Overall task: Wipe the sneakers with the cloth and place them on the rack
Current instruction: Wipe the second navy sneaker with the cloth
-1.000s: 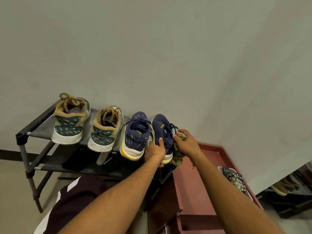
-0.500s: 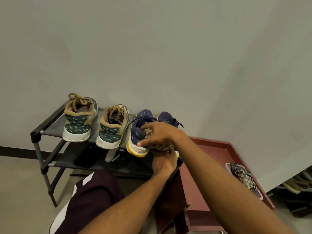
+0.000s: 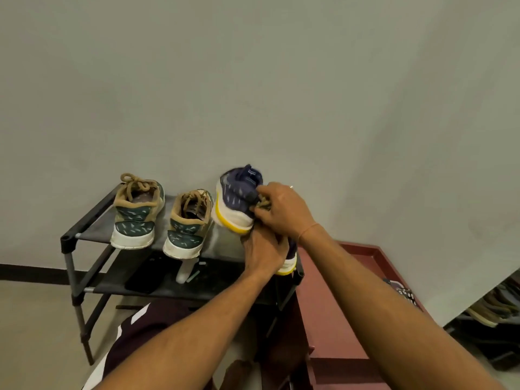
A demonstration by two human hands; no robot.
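Finding: a second ago both navy sneakers stood side by side on the top shelf of the rack (image 3: 68, 241). The left one, the navy sneaker (image 3: 235, 199), is now off the shelf and tipped so that its white, yellow-edged sole faces us. We judge that it has been taken back up for wiping, so its placement is not yet final.

The right hand (image 3: 282, 213) has crossed over to it. Its fingers (image 3: 266, 190) are curled and pinch the cloth (image 3: 263, 205) against the shoe's side. The sneaker lies at ten o'clock of those fingers, touching them through the cloth.

The left hand (image 3: 264, 251) sits at six o'clock of the raised shoe, just under its heel. Its fingers are hidden, so we cannot tell their state.

The other navy sneaker (image 3: 289, 264) shows at the shelf's right end, behind that hand. The two green sneakers (image 3: 135, 220) stand on the shelf at nine o'clock, undisturbed.
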